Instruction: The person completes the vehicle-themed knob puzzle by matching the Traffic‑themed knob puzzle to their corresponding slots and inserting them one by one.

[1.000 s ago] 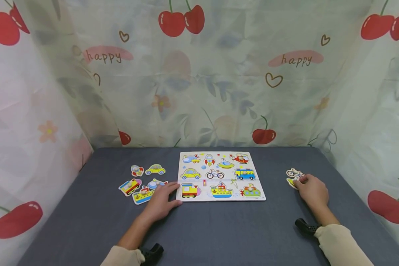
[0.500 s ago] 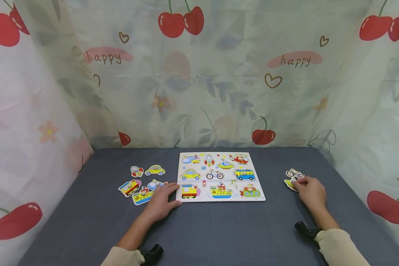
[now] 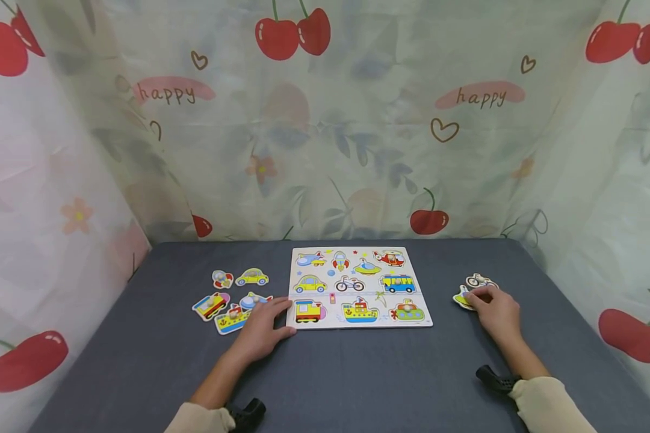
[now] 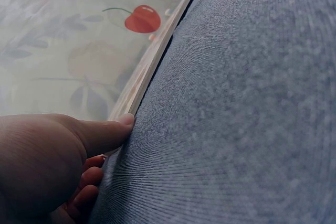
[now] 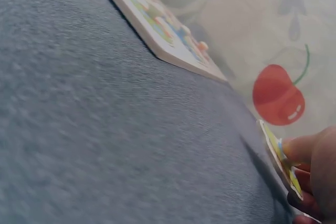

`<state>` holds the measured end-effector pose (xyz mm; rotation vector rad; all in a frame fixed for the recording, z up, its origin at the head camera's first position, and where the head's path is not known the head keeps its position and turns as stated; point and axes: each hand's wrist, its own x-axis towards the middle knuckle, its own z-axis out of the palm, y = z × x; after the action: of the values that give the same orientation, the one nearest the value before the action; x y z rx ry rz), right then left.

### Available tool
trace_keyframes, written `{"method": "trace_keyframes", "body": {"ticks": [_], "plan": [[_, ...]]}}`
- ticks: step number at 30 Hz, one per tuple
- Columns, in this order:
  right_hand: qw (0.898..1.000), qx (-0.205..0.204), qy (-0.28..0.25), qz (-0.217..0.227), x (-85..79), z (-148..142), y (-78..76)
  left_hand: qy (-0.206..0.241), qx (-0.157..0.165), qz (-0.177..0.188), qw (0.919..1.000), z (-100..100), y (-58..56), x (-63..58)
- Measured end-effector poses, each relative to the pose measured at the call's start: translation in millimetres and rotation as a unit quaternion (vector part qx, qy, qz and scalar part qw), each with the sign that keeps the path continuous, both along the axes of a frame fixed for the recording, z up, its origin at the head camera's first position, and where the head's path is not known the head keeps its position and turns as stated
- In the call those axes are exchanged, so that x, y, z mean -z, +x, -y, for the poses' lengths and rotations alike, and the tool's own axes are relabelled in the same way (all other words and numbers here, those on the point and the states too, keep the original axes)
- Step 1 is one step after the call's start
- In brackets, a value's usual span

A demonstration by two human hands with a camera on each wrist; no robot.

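In the head view, my right hand [image 3: 497, 313] pinches a yellow-green puzzle piece [image 3: 462, 298], possibly a flying saucer, mostly covered by my fingers. The right wrist view has this piece [image 5: 281, 157] tilted and raised off the table. Just behind that hand lies a bicycle puzzle piece [image 3: 479, 281]. With thumb and fingertips, my left hand [image 3: 261, 331] touches the near left corner of the puzzle board [image 3: 333, 328]; its thumb [image 4: 107, 134] lies against the board's edge in the left wrist view. Knobbed helicopter [image 3: 391, 258], bus [image 3: 398, 283] and submarine [image 3: 408, 310] pieces sit in the board.
Left of the board lie a rocket piece [image 3: 222, 279], a car piece [image 3: 252, 276], a train piece [image 3: 211, 305], a boat piece [image 3: 230, 320] and an airplane piece [image 3: 251, 300], partly behind my left hand. Patterned cloth [image 3: 325, 150] stands behind the dark grey table [image 3: 368, 379].
My right hand has moved left with the yellow-green puzzle piece, away from the bicycle piece, uncovering more of it. My left hand has stayed at the board's corner.
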<state>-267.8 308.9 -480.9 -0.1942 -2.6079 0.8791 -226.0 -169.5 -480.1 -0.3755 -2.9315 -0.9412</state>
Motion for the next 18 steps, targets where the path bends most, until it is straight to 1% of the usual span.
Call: {"method": "trace_keyframes", "body": {"ticks": [6,9,13,18], "plan": [[1.0,-0.011,-0.004,-0.015,-0.7,7.6,0.9,0.001,0.001,-0.003,1.0,-0.1,-0.8,0.2],[1.0,-0.012,-0.008,-0.011,0.2,12.4,0.4,0.001,0.0,-0.003,1.0,0.1,-1.1,0.9],[1.0,-0.013,-0.014,-0.008,2.3,20.0,-2.5,0.0,-0.002,-0.001,1.0,0.6,-1.2,1.0],[0.999,-0.018,-0.02,-0.022,4.2,29.5,-7.7,-0.003,-0.001,0.0,1.0,0.7,-0.9,1.4]]}}
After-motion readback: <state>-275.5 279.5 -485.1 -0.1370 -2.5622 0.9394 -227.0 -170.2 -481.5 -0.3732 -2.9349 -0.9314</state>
